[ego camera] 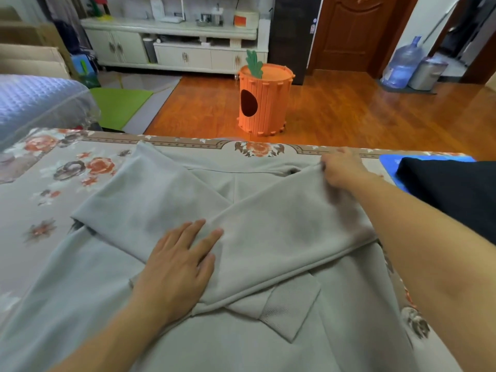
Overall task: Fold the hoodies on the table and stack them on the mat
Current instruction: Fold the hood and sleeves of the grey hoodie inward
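Head | soft grey hoodie (268, 237), sleeves crossed | left hand (177, 267) flat

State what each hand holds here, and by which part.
The right hand pinches the light grey hoodie at the shoulder end of its folded-over sleeve. The left hand lies flat on the crossed sleeves, gripping nothing.

Grey hoodie (166, 189) — floral tablecloth (53, 167) — blue mat (389, 161)

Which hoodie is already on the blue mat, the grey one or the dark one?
The dark hoodie, folded at the right, lies on the blue mat. The grey hoodie is spread on the flowered table cover under both hands.
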`<state>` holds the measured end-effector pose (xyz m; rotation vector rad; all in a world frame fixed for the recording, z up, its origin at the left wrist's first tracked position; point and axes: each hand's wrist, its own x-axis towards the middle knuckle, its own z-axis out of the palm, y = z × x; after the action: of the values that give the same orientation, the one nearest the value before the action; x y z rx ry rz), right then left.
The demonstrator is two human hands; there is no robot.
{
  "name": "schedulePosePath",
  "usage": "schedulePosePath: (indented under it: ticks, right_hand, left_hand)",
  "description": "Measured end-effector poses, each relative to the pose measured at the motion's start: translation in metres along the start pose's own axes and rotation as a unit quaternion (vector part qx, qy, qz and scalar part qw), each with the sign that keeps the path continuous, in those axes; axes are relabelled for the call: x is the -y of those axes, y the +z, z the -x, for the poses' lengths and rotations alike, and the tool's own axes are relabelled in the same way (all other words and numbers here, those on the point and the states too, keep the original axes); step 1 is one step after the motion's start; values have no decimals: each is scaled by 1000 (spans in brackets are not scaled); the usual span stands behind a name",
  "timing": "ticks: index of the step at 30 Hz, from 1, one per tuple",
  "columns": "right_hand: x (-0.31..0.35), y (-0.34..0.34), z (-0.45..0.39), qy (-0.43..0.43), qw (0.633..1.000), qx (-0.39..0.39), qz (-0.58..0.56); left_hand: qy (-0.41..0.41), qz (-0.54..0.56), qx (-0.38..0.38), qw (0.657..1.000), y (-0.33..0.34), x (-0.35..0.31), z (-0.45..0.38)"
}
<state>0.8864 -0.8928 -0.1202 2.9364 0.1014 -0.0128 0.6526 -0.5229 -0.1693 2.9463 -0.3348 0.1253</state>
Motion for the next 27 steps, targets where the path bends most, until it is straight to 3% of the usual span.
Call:
schedulePosePath:
  ticks: [2, 7, 12, 14, 16, 17, 19, 21, 23, 25, 27]
  right_hand:
    - [-8, 6, -6, 26, 998, 14, 55]
    - [13, 9, -11, 58, 992, -54, 100]
    - [55, -12, 20, 49, 977, -198, -56]
    - [60, -1, 42, 13, 986, -98, -136]
    - [53, 22, 57, -14, 992, 50, -118]
    - [44, 28, 59, -16, 990, 88, -108]
    - [38, 21, 60, 25, 989, 93, -114]
    - [55, 0, 76, 46, 990, -7, -132]
    - [88, -21, 118, -28, 981, -95, -165]
    - [105, -20, 170, -105, 980, -68, -154]
    - [86, 2, 197, -51, 990, 50, -120]
  left_hand:
    - [3, 2, 1, 1000, 2, 1, -1]
    - [6, 4, 3, 1000, 0, 0, -1]
    - [1, -5, 6, 1000, 0, 0, -1]
    - [0, -8, 10, 1000, 1, 0, -2]
    - [3, -9, 15, 1000, 1, -1, -2]
    - [3, -8, 19, 1000, 0, -1, -2]
    - [-3, -9, 26, 1000, -3, -3, -1]
    - [-3, -14, 38, 999, -5, -3, -1]
    - [-8, -11, 39, 999, -7, -5, -1]
    - [-12, -9, 45, 999, -8, -6, -1]
    - [-10, -8, 47, 999, -8, -6, 0]
